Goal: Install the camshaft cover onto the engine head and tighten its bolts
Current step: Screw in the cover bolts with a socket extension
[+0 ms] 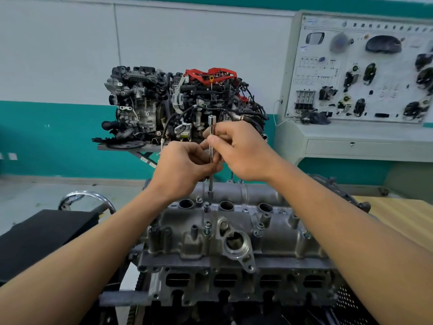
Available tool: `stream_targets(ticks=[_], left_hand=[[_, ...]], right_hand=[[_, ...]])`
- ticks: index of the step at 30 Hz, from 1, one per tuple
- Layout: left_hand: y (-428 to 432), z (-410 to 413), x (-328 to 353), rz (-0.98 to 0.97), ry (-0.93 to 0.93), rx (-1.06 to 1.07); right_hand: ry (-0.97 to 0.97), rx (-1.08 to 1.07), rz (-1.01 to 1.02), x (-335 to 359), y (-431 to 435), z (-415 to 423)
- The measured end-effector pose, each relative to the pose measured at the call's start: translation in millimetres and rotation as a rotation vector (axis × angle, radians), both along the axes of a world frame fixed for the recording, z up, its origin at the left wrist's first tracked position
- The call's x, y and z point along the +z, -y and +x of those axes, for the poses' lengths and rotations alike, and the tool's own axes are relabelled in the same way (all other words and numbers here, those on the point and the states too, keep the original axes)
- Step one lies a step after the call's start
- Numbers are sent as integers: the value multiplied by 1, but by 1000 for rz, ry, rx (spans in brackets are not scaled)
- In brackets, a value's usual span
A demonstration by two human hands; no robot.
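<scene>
A grey cast camshaft cover (234, 240) lies on top of the engine head (234, 287) in front of me. A long chrome extension bar (211, 184) stands upright over it. Its socket tip hangs just above a bolt (206, 206) near the cover's far edge. My right hand (239, 151) grips the upper part of the bar. Lower down, my left hand (185, 167) pinches its shaft. Several more bolts, one of them (208, 227), stand in the cover.
A complete display engine (182, 106) sits on a stand behind. A training panel (360, 71) with car parts stands at the right. A black seat or pad (44, 238) and a chrome ring (86, 198) are at the left, a wooden tabletop (398, 216) at the right.
</scene>
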State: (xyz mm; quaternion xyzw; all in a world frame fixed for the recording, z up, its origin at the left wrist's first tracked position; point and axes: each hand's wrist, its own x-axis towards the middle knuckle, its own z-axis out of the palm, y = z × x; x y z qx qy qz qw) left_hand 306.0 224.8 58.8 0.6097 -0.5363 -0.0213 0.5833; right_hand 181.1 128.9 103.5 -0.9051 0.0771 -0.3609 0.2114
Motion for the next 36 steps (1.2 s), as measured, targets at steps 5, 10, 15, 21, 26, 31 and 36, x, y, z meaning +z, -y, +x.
stream_targets(ticks=[5,10,15,21,26,31,36], left_hand=[[-2,2,-7,-55,4,-15],[-7,3,-6,-138,7,-48],[-6,3,-9,-134,1,-65],[-4,2,-7,-75,-7,-94],[-1,1,-4,-26,-26,-96],[-7,5,0,90,-21,-245],[-10,7,0,114,-97,-329]], right_hand=[[24,42,22,-3,-2,0],[61,66,38,2,-4,3],[60,69,62,-3,-2,5],[69,74,111,-2,4,-1],[68,104,219,0,5,-3],[53,150,328,-3,5,-3],[118,148,316,-7,0,0]])
